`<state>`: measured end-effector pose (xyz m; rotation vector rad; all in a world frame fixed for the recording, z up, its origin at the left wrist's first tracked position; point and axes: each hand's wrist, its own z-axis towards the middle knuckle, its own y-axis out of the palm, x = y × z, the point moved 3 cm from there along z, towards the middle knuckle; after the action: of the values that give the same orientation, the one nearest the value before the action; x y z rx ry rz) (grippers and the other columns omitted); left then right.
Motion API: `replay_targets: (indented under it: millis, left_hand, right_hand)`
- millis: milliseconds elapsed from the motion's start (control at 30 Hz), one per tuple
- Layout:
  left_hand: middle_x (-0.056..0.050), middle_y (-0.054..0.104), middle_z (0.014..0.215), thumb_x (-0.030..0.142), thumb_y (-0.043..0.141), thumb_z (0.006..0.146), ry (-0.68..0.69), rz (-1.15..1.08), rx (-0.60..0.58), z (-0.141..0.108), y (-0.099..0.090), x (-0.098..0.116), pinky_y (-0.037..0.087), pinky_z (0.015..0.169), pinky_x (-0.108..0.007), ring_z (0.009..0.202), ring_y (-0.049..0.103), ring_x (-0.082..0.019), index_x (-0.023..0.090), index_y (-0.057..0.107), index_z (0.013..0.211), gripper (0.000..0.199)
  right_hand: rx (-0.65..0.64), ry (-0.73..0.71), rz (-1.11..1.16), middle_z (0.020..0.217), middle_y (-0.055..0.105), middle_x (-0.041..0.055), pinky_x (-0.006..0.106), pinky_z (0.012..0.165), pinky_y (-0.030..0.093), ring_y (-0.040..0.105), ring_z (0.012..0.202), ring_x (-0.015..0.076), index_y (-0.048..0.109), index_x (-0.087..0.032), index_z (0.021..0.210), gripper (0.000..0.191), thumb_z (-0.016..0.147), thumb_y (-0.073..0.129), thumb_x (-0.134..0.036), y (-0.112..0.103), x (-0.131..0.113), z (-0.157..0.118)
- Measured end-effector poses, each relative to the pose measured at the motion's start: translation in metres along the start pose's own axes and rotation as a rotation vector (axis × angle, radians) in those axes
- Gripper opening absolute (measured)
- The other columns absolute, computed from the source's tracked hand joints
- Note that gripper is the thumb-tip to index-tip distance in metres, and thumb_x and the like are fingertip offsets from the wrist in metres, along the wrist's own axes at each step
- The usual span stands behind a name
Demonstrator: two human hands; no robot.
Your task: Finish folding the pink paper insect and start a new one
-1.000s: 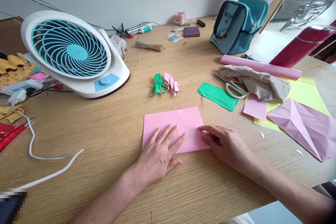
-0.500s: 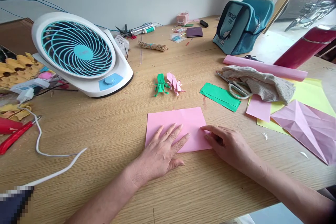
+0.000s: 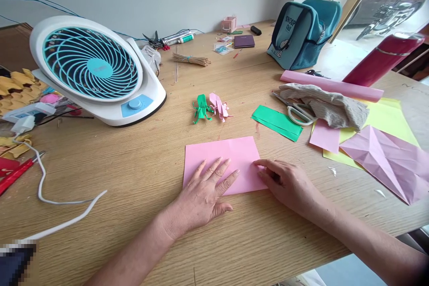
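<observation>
A pink sheet of paper (image 3: 214,149) lies on the wooden table in front of me, looking folded over into a rectangle. My left hand (image 3: 204,194) rests flat across its lower left part, fingers spread. At the sheet's right edge is my right hand (image 3: 288,183), its index finger and thumb close together on the paper and its other fingers curled under. Just beyond the sheet stand two folded paper insects, a green one (image 3: 202,108) and a pink one (image 3: 219,106). The underside of the sheet is hidden.
A fan (image 3: 100,71) stands at left, near a white cable (image 3: 67,225) and red-handled tool (image 3: 16,178). To the right lie green paper (image 3: 276,123), scissors (image 3: 303,116), a grey cloth (image 3: 328,103) and creased pink paper (image 3: 385,161). Behind them are a red flask (image 3: 382,60) and blue bag (image 3: 298,35).
The view has shifted slightly, so most things sit a little further left. Both hands keep their places on the pink paper, with no clear movement against it.
</observation>
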<state>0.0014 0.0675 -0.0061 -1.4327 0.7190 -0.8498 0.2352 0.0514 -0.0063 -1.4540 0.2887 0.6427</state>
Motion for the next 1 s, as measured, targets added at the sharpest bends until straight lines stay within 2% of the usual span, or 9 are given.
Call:
replay_targets:
  millis: [133,367,633,833,1000]
  left_hand:
    - [-0.014,0.024,0.163,0.060,0.040,0.096,0.001,-0.008,0.007,0.000,0.001,0.000,0.023,0.119,-0.056,0.151,0.020,-0.032,0.024,0.017,0.158,0.076]
    - [-0.014,0.023,0.164,0.063,0.035,0.096,0.000,-0.006,-0.011,0.000,0.002,-0.001,0.023,0.119,-0.056,0.152,0.018,-0.031,0.023,0.022,0.157,0.074]
    - [-0.014,0.024,0.163,0.060,0.040,0.096,-0.001,-0.029,-0.007,0.000,0.002,-0.001,0.021,0.120,-0.055,0.151,0.018,-0.031,0.024,0.023,0.157,0.073]
    - [-0.014,0.022,0.164,0.060,0.037,0.097,-0.016,-0.018,-0.041,0.001,0.002,-0.001,0.022,0.119,-0.056,0.151,0.017,-0.032,0.025,0.023,0.157,0.071]
    - [-0.013,0.022,0.164,0.057,0.043,0.097,-0.028,-0.012,-0.054,0.002,0.004,0.000,0.020,0.119,-0.055,0.151,0.018,-0.031,0.027,0.025,0.156,0.069]
  right_hand:
    - [0.005,0.003,0.004,0.075,0.069,0.0036,0.028,0.062,0.044,0.062,0.066,0.0163,0.069,-0.019,0.111,0.027,0.096,0.047,-0.027,-0.001,0.000,-0.001]
    - [-0.007,0.012,0.009,0.075,0.069,0.0030,0.027,0.062,0.044,0.062,0.066,0.0158,0.069,-0.018,0.112,0.027,0.096,0.048,-0.025,-0.001,-0.001,0.000]
    - [0.007,-0.006,-0.014,0.076,0.070,0.0035,0.028,0.063,0.046,0.064,0.067,0.0162,0.068,-0.019,0.112,0.027,0.096,0.047,-0.025,-0.001,-0.001,-0.001]
    - [0.016,-0.026,-0.034,0.082,0.072,0.0049,0.030,0.069,0.048,0.066,0.074,0.0177,0.067,-0.019,0.114,0.027,0.097,0.047,-0.026,0.000,0.000,-0.003]
    - [0.114,-0.096,-0.192,0.089,0.070,0.0098,0.036,0.074,0.046,0.064,0.079,0.0214,0.068,-0.017,0.115,0.030,0.099,0.047,-0.032,-0.012,-0.010,-0.009]
